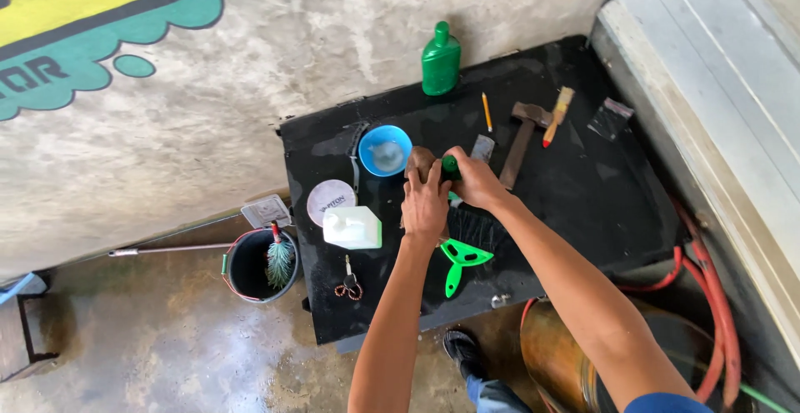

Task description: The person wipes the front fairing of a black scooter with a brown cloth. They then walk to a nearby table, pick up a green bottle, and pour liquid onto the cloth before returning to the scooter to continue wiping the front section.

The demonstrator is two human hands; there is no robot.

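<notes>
Fingers of both hands clamped on green-capped bottle (448,165); black table (583,188), concrete wall (275,55), wet floor (167,338).

A green bottle (440,60) stands at the table's far edge. A white jug (352,227) lies near left, beside a round white lid (331,201). A yellow-and-teal painted sign (92,21) fills the far-left wall.

— What sort of place is this?
— A rough workshop or garage. Around the black worktable (583,205) are bare concrete walls; a hammer (523,134) and paintbrush (558,113) lie on it, red hoses (708,288) beside it.
</notes>
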